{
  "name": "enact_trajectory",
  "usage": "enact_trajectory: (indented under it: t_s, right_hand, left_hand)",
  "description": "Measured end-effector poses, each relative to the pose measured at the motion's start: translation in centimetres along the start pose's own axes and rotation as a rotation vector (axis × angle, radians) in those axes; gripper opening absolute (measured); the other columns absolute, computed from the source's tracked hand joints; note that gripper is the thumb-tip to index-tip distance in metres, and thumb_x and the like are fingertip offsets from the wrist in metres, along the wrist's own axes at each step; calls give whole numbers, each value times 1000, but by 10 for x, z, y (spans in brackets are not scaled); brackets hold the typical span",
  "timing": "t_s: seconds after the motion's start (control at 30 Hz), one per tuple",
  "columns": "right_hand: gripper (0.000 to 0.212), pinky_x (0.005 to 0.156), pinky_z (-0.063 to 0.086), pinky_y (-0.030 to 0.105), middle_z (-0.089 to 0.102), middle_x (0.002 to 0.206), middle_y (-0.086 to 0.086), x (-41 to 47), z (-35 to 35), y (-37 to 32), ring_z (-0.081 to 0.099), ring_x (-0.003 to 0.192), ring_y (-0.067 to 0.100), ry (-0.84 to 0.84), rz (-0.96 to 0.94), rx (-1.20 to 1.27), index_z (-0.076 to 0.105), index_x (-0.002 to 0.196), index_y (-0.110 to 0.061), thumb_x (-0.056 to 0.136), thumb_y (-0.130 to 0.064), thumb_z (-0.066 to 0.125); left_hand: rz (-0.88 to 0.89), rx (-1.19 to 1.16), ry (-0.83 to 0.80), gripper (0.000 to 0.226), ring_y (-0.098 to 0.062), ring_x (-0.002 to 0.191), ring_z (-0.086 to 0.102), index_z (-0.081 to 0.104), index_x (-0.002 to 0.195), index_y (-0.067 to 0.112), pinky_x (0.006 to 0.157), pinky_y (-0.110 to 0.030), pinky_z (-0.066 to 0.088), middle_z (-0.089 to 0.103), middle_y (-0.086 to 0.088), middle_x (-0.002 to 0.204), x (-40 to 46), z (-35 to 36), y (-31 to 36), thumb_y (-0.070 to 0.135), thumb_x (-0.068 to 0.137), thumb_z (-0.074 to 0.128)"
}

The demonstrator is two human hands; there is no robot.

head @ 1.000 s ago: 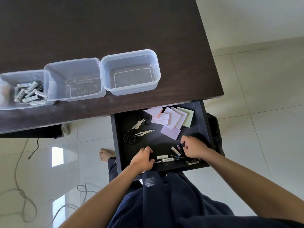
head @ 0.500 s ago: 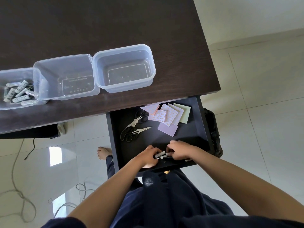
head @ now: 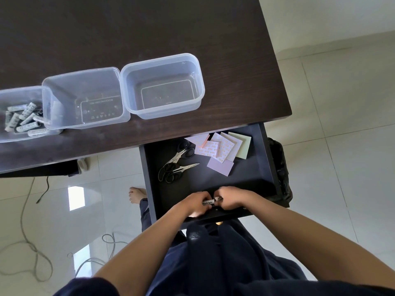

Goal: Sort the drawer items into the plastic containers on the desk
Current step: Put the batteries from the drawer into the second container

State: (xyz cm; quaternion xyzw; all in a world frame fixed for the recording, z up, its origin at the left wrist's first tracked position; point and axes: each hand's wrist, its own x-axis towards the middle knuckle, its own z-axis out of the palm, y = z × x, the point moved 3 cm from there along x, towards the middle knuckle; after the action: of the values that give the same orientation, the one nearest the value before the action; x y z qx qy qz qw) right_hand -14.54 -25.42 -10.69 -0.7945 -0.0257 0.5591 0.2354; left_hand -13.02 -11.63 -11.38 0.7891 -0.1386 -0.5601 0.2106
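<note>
We are closing our left hand [head: 195,204] and our right hand [head: 229,199] together at the near edge of the open dark drawer [head: 264,167], both curling around a small bundle of white-labelled marker pens [head: 210,201] pinched between them. These pens are looking light, stiff and smooth, so they are likely to slip; we are judging it best to grip them across the middle of their barrels. Farther in, two pairs of black-handled steel scissors [head: 176,166] are lying loose, best taken by the handles. Beyond them, pastel sticky-note pads [head: 220,150] are sitting fanned out. On the dark wooden desk [head: 149,28], three clear plastic containers [head: 163,86] are standing in a row, the leftmost one holding small white batteries [head: 22,120].
</note>
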Motion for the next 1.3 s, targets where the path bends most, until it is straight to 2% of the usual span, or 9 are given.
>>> enact_trajectory:
  t_s: [0.1, 0.33, 0.53, 0.7, 0.8, 0.87, 1.03, 1.13, 1.3]
  right_hand:
    - [23, 74, 44, 36, 61, 98, 7, -3, 0, -2, 59, 91, 27, -41, -14, 45, 60, 99, -14, 91, -35, 52]
    - [20, 64, 39, 32, 59, 90, 8, -7, -3, -10, 54, 78, 24, -72, 16, 17, 59, 99, -9, 89, -26, 55]
    - [16, 69, 43, 35, 64, 101, 14, -13, -4, -11, 57, 82, 25, 15, 14, 82, 58, 95, -8, 88, -23, 58]
    - [20, 62, 36, 25, 52, 90, -3, -30, -32, -14, 53, 84, 16, 192, 12, 228, 42, 81, -24, 90, -29, 59]
    - [21, 63, 37, 27, 52, 87, -3, -50, -62, -26, 52, 77, 12, 246, -16, 270, 41, 78, -26, 93, -32, 54]
    - [20, 64, 37, 30, 55, 88, 2, -62, -83, -48, 53, 76, 17, 279, -46, 279, 44, 83, -20, 94, -35, 52]
    - [23, 62, 38, 28, 51, 76, -2, -91, -130, -141, 49, 64, 12, 440, -194, 267, 51, 93, -12, 93, -34, 53]
    - [18, 67, 46, 30, 58, 82, -1, -99, -144, -214, 55, 70, 13, 518, -316, 327, 53, 99, -15, 93, -32, 54]
    - [19, 63, 49, 33, 59, 83, 4, -78, -153, -324, 56, 67, 15, 599, -400, 363, 51, 99, -15, 94, -34, 53]
  left_hand:
    - [-22, -36, 5, 22, -25, 104, 59, 60, 109, 15, 82, -28, 43, 65, -8, 111, 0, 0, -3, 21, 88, 61]
    - [-32, -16, -15, 18, -23, 88, 56, 61, 101, 7, 70, -27, 38, 64, -13, 99, -7, -2, 2, 19, 89, 59]
    - [-2, -37, 61, 15, -28, 99, 60, 63, 99, 7, 71, -26, 41, 67, -15, 104, -22, -12, 2, 13, 88, 56]
    - [30, -154, 191, 16, -21, 84, 59, 65, 100, 8, 71, -27, 43, 67, -10, 93, -40, -39, -3, 11, 89, 54]
    - [110, -229, 307, 16, -16, 83, 57, 65, 102, 7, 69, -15, 41, 66, -3, 92, -57, -66, -2, 9, 91, 53]
    - [151, -263, 400, 16, -13, 81, 56, 65, 102, 7, 63, -7, 39, 66, 1, 92, -79, -92, -5, 11, 92, 53]
    - [230, -360, 562, 14, -20, 67, 59, 60, 99, 7, 59, -15, 45, 62, 5, 83, -139, -161, -24, 11, 96, 47]
    - [291, -316, 695, 12, -18, 64, 58, 58, 94, 18, 62, -23, 47, 61, 10, 80, -178, -206, -51, 10, 95, 48]
    - [294, -233, 897, 11, -27, 70, 53, 61, 96, 4, 66, -35, 44, 62, -15, 78, -230, -274, -113, 7, 92, 51]
